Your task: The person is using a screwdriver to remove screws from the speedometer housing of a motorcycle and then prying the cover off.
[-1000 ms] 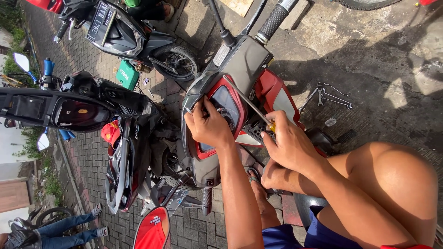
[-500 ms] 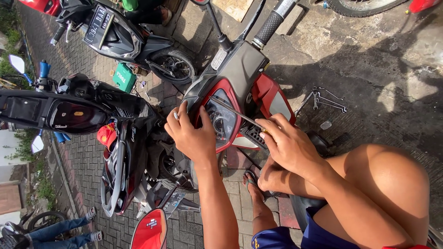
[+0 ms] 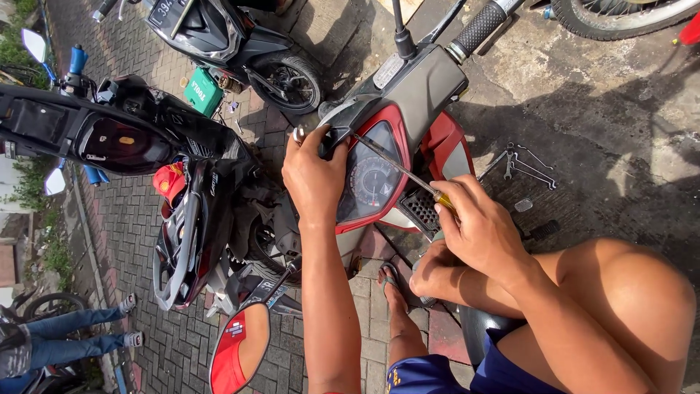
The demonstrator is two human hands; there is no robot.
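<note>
Since half a second ago our left hand (image 3: 313, 175) has slid from the face of the speedometer (image 3: 368, 182) up to the top edge of the red and grey handlebar cover (image 3: 408, 95), where its fingers now clamp the rim. Our right hand (image 3: 477, 230) is closed around the yellow handle of a screwdriver (image 3: 405, 171), whose shaft slants across the gauge towards the left hand. A set of wrenches (image 3: 521, 164) lies on the pavement (image 3: 620, 95) just beyond the scooter.
</note>
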